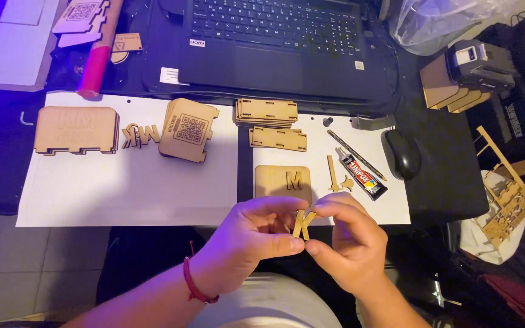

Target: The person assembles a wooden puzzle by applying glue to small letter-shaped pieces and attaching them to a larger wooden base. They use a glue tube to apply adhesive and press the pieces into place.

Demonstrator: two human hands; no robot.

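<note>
At the lower centre of the frame, your left hand (251, 240) and right hand (347, 243) meet over your lap, both pinching a small wooden letter piece (302, 223) between thumb and fingertips; neither hand is loose or open. Just above them, on white paper (123, 194), lies a square wooden plate (273, 180) with a cut-out letter already set on it. To its right sit a glue tube (364, 177) and a thin wooden strip (333, 172); a black mouse (403, 153) lies further right. Stacks of cut wooden panels (188, 129) fill the upper left of the paper, and a laptop (274, 42) sits at the top. The letter looks thin, so squeezing or twisting could snap it, and a slack pinch could drop it into the dark gap below the table.
</note>
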